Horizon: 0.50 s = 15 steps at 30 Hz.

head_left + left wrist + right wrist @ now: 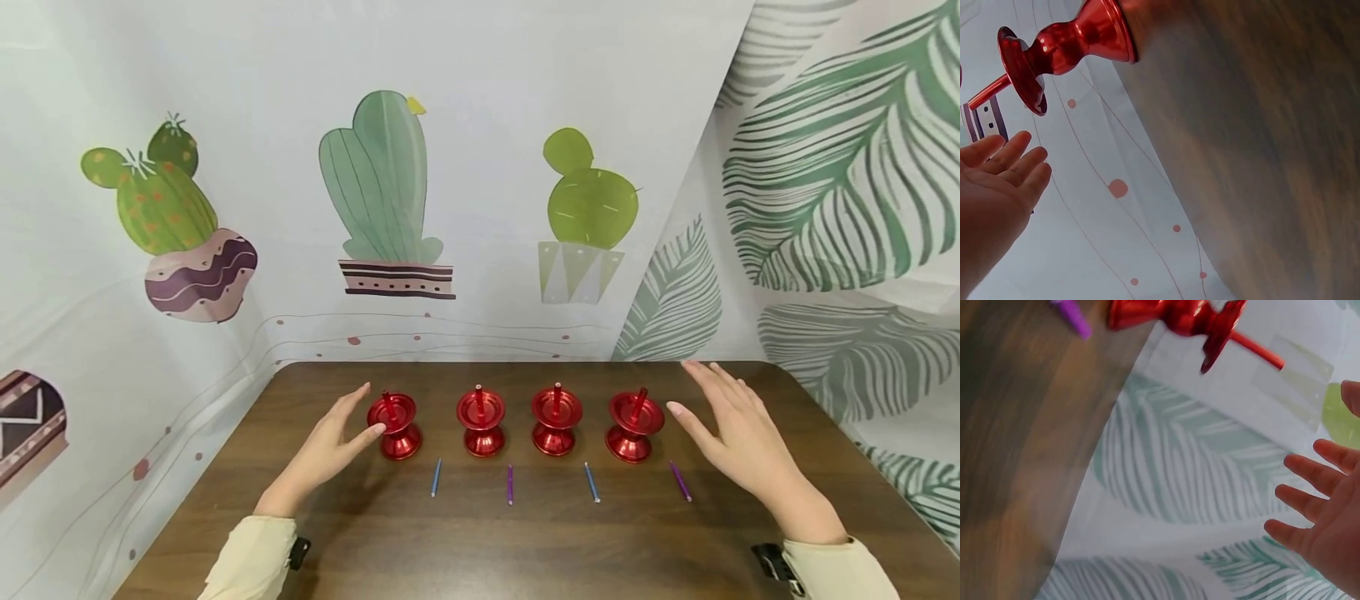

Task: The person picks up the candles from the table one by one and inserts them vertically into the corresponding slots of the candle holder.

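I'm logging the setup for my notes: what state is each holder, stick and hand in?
First holder from left, standing upright
Second holder, standing upright
Third holder, standing upright
Fourth holder, standing upright
Left blue stick, lying flat
Left purple stick, lying flat
Right blue stick, lying flat
Right purple stick, lying flat
Left hand, empty, held in the air
Right hand, empty, held in the air

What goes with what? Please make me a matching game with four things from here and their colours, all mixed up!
Things:
1. Rightmost stand
2. Leftmost thin stick
3. Rightmost thin stick
4. Tabletop

Colours:
A. Purple
B. Brown
C. Shiny red
D. Blue

Right pairs: 1-C, 2-D, 3-A, 4-B
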Available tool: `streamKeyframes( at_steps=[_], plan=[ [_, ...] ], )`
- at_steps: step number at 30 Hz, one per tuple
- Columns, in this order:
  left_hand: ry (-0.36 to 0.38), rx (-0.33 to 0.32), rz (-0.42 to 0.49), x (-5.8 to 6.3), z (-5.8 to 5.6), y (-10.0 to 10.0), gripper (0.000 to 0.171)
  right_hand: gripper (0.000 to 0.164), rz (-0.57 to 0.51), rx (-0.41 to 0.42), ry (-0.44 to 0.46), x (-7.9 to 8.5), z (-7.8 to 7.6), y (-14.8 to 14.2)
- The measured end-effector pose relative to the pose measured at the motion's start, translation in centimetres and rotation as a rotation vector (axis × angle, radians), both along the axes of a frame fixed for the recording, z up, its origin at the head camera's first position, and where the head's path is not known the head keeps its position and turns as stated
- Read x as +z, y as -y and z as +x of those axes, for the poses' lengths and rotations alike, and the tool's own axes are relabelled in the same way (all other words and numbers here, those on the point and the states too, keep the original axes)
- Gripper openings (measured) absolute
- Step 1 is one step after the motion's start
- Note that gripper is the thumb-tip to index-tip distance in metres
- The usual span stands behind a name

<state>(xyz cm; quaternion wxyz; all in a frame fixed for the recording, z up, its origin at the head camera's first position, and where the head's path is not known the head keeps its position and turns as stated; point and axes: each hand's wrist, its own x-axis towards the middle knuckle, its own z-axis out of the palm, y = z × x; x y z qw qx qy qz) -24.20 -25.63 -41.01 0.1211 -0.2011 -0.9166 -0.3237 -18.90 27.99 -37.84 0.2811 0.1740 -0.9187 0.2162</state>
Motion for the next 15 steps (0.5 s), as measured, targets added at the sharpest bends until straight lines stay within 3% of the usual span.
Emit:
streamKeyframes(
  at_steps=[15],
  plan=[
    [0.044, -0.034, 0.042, -0.7, -0.8, -0.2, 0.072, 0.060, -0.079, 0.096, -0.043, 2.0, -0.7, 4.7]
  ],
)
